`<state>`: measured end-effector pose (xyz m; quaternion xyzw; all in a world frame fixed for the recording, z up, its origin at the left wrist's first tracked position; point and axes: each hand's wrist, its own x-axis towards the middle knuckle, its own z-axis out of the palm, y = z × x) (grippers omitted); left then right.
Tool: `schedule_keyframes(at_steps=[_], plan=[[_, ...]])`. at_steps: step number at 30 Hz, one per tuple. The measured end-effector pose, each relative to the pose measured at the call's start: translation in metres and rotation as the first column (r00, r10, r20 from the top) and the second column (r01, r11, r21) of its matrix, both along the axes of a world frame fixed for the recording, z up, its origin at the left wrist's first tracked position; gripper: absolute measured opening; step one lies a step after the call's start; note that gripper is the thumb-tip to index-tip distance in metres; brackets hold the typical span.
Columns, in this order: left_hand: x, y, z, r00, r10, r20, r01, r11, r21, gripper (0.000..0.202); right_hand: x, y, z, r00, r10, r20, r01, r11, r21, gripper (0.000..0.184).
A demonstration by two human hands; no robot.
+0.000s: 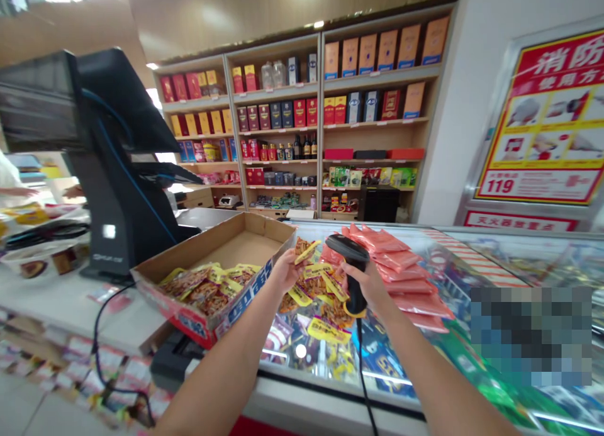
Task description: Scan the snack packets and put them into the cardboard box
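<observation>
My left hand (285, 271) grips a small yellow-edged snack packet (306, 250), lifted above the glass counter just right of the carton's wall. Wrapped round the handle of a black barcode scanner (350, 253) are the fingers of my right hand (369, 284). The scanner's head points left, near the held packet, and its cord hangs down over the counter's front edge. Below both hands lie several loose snack packets (329, 333) on the glass. More packets (207, 285) fill the near part of an open cardboard carton (177, 316) at the left.
A stack of pinkish-red flat packets (410, 285) lies right of the scanner. The dark checkout terminal (117, 172) stands behind the carton at left. Shelves (278, 131) of boxed goods line the back wall. A fire-safety poster (547, 121) hangs at right. The glass counter (295, 351) has goods inside.
</observation>
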<state>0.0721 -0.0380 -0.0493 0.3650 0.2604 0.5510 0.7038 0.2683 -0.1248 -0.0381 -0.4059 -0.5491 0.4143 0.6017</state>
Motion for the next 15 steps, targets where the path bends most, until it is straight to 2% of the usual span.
schedule_keyframes(at_steps=[3,5,8,10,12,15], plan=[[0.000,0.007,-0.012,0.987,0.123,-0.106,-0.106,0.983,0.152,0.034,-0.001,-0.002,0.000,0.999,0.018,0.041,-0.017,1.000,-0.004,0.027],[0.001,0.013,-0.018,0.936,0.265,-0.231,-0.218,0.953,0.209,0.039,-0.001,-0.002,0.000,0.995,0.059,0.080,-0.058,0.998,-0.018,0.025],[0.002,0.020,-0.024,0.757,0.496,-0.425,-0.357,0.859,0.366,0.037,-0.002,-0.002,-0.003,0.987,0.128,0.100,-0.127,0.992,-0.021,0.023],[0.002,0.021,-0.024,0.619,0.617,-0.486,-0.386,0.778,0.495,0.033,-0.002,-0.001,-0.004,0.975,0.188,0.115,-0.186,0.982,-0.025,0.023],[0.001,0.018,-0.022,0.547,0.660,-0.516,-0.372,0.743,0.556,0.030,-0.003,0.000,-0.006,0.959,0.243,0.149,-0.240,0.970,-0.040,0.024],[0.002,0.010,-0.015,0.540,0.644,-0.542,-0.339,0.755,0.561,0.024,-0.005,-0.003,-0.005,0.947,0.265,0.183,-0.259,0.964,-0.053,0.026]])
